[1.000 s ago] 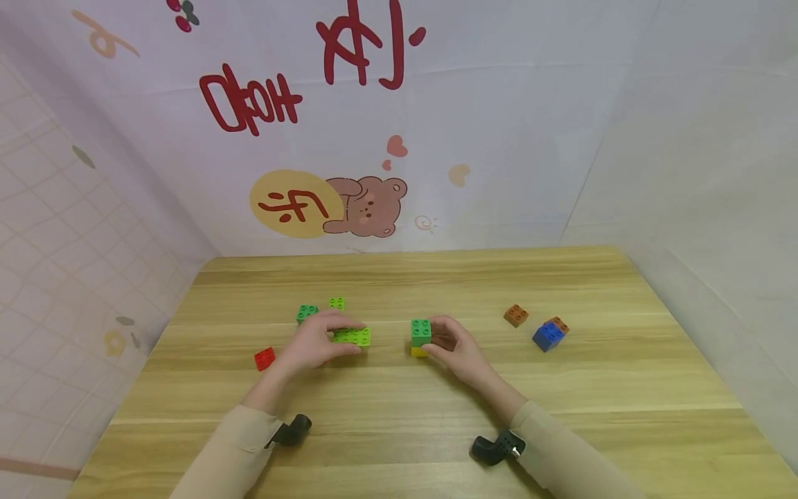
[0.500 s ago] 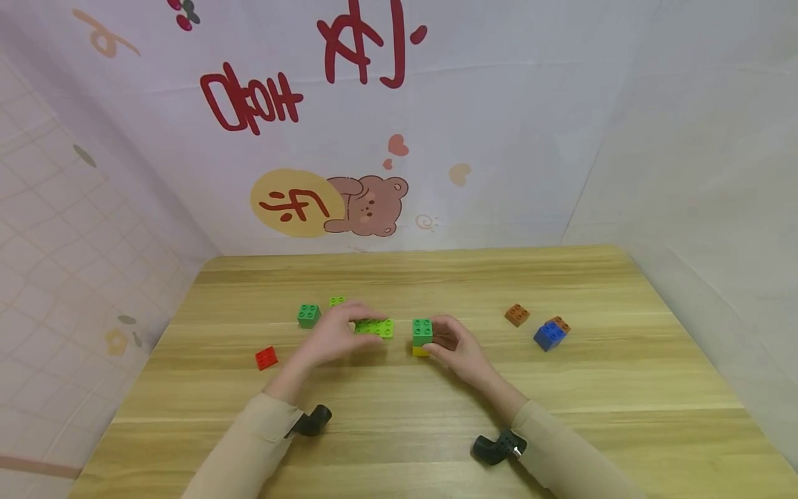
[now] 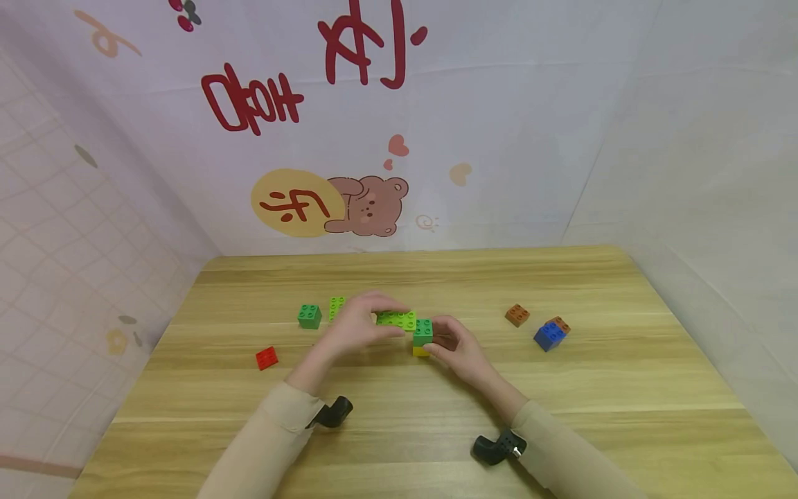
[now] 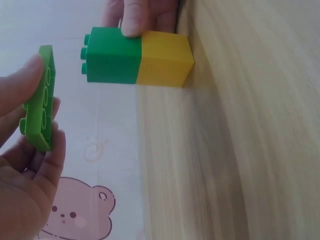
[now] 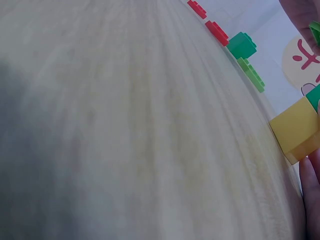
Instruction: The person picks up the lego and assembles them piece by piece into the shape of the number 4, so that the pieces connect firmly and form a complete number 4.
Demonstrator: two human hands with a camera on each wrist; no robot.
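My left hand (image 3: 358, 326) pinches a flat lime-green building brick (image 3: 397, 320) by its long edges, between thumb and fingers. In the left wrist view this lime brick (image 4: 41, 100) hangs above the studs of a green brick (image 4: 114, 56), with a gap between them. That green brick sits on a yellow brick (image 4: 165, 59), and the two form a small upright tower on the table. My right hand (image 3: 460, 350) grips the tower from its right side, with the thumb at the front. The right wrist view shows only part of the yellow brick (image 5: 296, 127).
On the wooden table (image 3: 399, 430), a red flat brick (image 3: 267, 357), a green brick (image 3: 309, 316) and another lime-green brick (image 3: 337, 307) lie to the left. Over to the right are a brown brick (image 3: 517, 314) and a blue brick (image 3: 550, 336) beside a second brown one (image 3: 559, 323).
My left hand has carried the lime-green brick rightward and up, from beside the tower to over its left edge. The right hand stays on the green and yellow tower.
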